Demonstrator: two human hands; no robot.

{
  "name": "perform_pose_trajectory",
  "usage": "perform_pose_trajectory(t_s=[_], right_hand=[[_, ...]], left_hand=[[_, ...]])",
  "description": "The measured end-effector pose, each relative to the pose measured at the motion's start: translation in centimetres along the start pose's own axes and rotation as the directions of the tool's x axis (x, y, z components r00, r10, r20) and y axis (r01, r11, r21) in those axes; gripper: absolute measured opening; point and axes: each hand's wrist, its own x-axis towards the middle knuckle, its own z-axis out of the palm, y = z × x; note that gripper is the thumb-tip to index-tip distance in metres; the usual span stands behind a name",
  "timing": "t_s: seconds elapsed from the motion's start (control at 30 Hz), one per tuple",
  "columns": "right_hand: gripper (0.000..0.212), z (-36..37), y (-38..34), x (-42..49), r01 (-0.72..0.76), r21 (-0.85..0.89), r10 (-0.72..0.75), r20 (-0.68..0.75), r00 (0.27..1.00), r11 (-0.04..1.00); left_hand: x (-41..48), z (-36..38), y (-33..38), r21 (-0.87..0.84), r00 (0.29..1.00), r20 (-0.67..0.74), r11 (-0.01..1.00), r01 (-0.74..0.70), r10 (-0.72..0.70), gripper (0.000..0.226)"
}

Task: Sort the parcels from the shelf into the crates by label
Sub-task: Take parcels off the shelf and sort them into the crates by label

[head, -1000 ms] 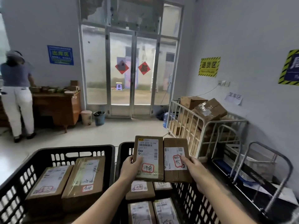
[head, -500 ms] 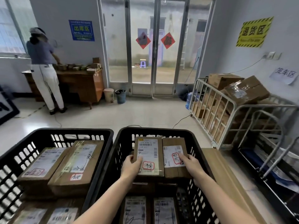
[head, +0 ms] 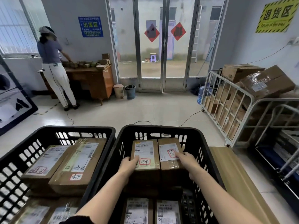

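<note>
Parcels (head: 146,152) in black crates (head: 161,128); tiled floor (head: 145,110), glass doors (head: 151,50) beyond.

Far beyond the left hand's fingers (head: 133,159), a person in a purple shirt and white trousers (head: 53,65) is standing at a brown wooden desk (head: 97,80). Straight ahead, a beige bin (head: 118,91) and a dark blue bin (head: 130,92) are sitting beside glass double doors (head: 163,46). Out past the right hand's fingers (head: 178,155), a white metal cage trolley (head: 229,83) is standing.
</note>
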Motion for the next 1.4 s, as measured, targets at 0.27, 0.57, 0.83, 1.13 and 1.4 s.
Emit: perform_pose_trajectory(t_s=[0.27,0.57,0.83,1.13,1.4], right_hand=[[0.035,1.0,0.9,1.0,0.037,0.029,-0.036,-0.032,0.999,0.999],[0.041,1.0,1.1,0.7,0.055,0.030,-0.054,-0.033,0.998,0.998],[0.059,1.0,0.2,-0.8,0.349,-0.727,-0.538,-0.032,0.842,0.591],[0.054,1.8,-0.2,-0.5,0.454,-0.853,-0.498,0.286,0.819,0.257],[0.060,2.1,1.4,0.3,0.411,-0.895,-0.467,0.293,0.834,0.173]], left_hand=[[1.7,0.0,-0.2,0.055,1.000,-0.014,0.998,-0.021,0.022,0.034],[1.7,0.0,0.0,0.053,0.999,-0.007,0.998,-0.032,0.033,0.038],[1.0,-0.5,0.3,0.675,0.870,0.071,0.618,-0.402,0.488,0.053],[2.2,-0.1,0.1,0.828,0.854,0.374,0.285,-0.483,0.362,0.068],[2.6,0.0,-0.9,0.817,0.839,0.374,0.287,-0.499,0.394,0.067]])
